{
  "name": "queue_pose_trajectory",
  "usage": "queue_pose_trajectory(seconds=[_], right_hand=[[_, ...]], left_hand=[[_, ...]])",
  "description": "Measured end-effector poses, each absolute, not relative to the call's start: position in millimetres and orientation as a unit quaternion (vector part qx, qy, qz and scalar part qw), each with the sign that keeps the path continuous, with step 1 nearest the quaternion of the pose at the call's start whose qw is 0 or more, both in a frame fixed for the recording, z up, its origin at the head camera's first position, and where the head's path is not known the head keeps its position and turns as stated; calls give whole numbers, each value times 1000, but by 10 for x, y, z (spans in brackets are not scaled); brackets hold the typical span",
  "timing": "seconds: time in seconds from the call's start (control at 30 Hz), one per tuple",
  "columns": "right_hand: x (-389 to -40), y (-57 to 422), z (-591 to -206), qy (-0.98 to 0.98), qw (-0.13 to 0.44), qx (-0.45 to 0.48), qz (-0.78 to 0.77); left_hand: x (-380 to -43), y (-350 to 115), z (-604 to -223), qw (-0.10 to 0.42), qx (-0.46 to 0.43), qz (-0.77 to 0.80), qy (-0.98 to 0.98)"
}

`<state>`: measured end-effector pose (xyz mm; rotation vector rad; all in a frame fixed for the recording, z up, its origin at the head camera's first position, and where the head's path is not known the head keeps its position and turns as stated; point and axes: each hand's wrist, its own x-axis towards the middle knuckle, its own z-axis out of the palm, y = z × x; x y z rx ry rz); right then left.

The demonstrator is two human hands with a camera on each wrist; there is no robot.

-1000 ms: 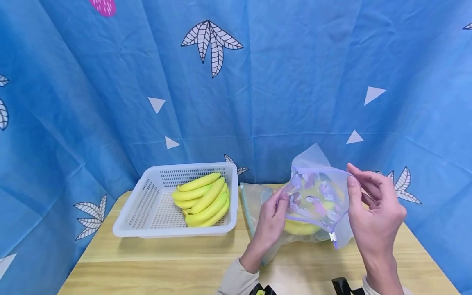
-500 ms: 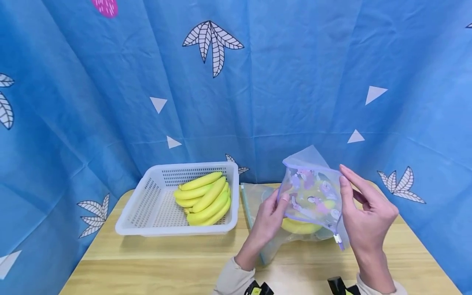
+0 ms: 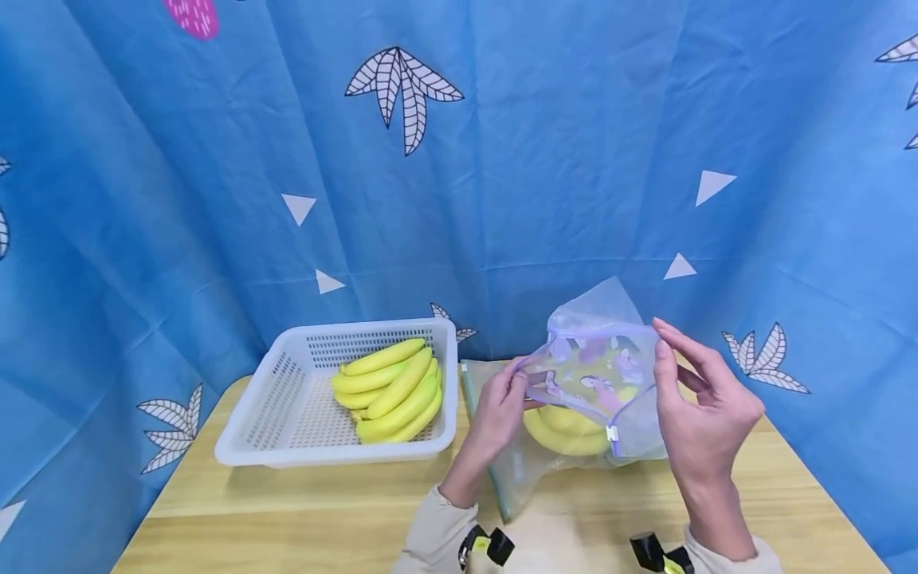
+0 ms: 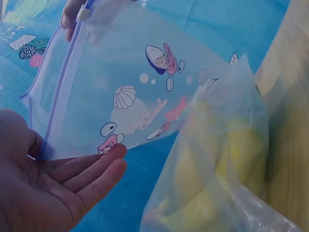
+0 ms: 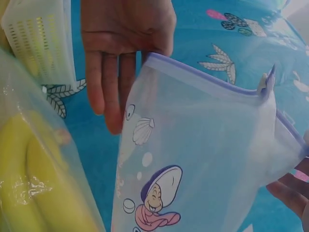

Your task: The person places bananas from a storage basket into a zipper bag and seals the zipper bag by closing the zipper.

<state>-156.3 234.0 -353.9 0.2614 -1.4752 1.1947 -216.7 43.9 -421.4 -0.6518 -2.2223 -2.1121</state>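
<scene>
A clear zip bag point(image 3: 598, 371) with purple edging and cartoon sea prints hangs between my hands, its mouth spread wide. My left hand point(image 3: 495, 410) pinches one corner of the mouth between thumb and index finger, the other fingers extended beneath, as the left wrist view shows. My right hand point(image 3: 706, 418) pinches the opposite corner. The white slider point(image 3: 612, 433) sits at the lower end of the purple zip. Behind and below it, a bunch of bananas point(image 3: 562, 438) lies inside another clear bag point(image 4: 251, 92), this one with a teal edge, on the wooden table.
To the left stands a white perforated basket point(image 3: 251, 430) holding another bunch of bananas point(image 3: 402, 391). The wooden table point(image 3: 323, 518) runs back to a blue patterned curtain point(image 3: 502, 159).
My left hand has shifted left with its corner, and the purple bag's mouth, narrower half a second ago, has spread apart. The slider has swung left. My right hand keeps its pinch.
</scene>
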Motion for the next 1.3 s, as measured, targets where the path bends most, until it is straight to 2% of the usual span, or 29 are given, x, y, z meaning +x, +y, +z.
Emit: queue_pose_trajectory(seconds=[0.17,0.43,0.53,0.73,1.07,1.3], right_hand=[[-1557,2320,-3413,-662,578,109,464],[-1837,2534,-3348,-742,535,130,382],[-1902,2577,-3350,-760,517,121,374],[-1982,2631,-3319,-785,499,91,357],[-2051,2664,-3324,-804,474,62,354],[-2109,2643,-3297,-814,459,67,349]], left_hand=[[-2146,490,-4182,-6,-217,-663,-716],[-2057,536,-4127,-3,-246,-661,-708],[-2031,446,-4088,14,-243,-647,-723],[-2079,68,-4059,69,-241,-582,-774],[-2260,-770,-4203,109,-143,-457,-871],[-2315,-1177,-4192,69,-97,-371,-921]])
